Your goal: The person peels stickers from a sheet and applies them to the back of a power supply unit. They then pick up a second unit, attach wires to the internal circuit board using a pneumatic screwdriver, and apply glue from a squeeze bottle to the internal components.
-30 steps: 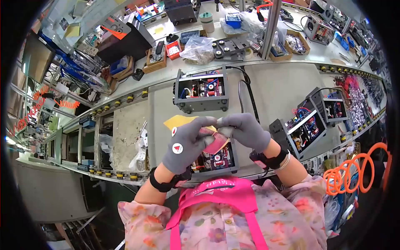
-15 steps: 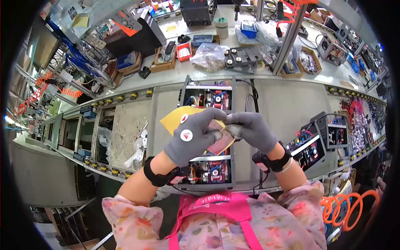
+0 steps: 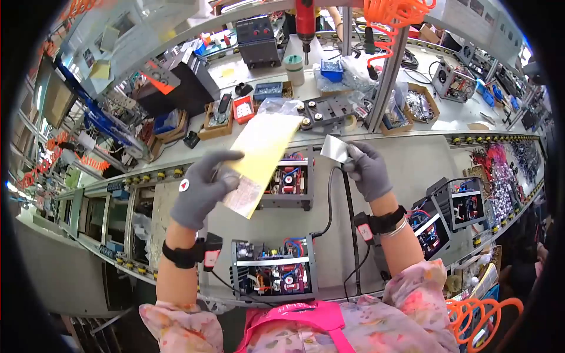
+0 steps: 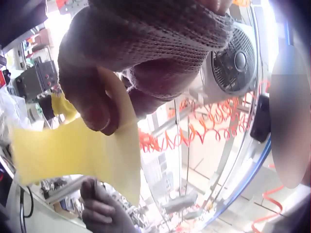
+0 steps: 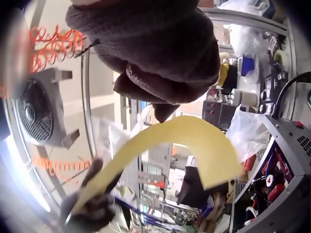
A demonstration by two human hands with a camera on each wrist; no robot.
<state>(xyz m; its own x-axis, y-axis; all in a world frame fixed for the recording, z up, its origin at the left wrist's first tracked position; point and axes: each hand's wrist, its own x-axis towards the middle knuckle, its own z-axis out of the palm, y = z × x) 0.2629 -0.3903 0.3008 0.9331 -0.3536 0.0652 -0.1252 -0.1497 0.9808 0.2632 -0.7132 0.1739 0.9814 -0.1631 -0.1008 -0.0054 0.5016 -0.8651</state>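
Note:
My gloved left hand [image 3: 203, 188] pinches a yellow sheet [image 3: 265, 144] between thumb and fingers near its printed lower end. In the left wrist view the sheet [image 4: 63, 153] bends under the thumb. To the right, my gloved right hand [image 3: 372, 173] pinches a small silver label [image 3: 334, 149] by its edge, apart from the sheet. Below the hands sits an open-topped metal case [image 3: 273, 267] with circuit boards and wires inside. A second such case [image 3: 288, 185] stands behind it, partly hidden by the sheet.
Two more open cases [image 3: 429, 232] stand at the right, near bundles of wires [image 3: 500, 162]. Across the back bench are a red bin [image 3: 242, 109], a black fixture [image 3: 326, 112] and a metal post [image 3: 388, 82]. A red power screwdriver [image 3: 305, 23] hangs above, beside an orange coiled hose [image 3: 394, 12].
Both hands were together at the sheet; now they are apart. The left has moved left with the sheet, the right has drawn away to the right holding the silver label.

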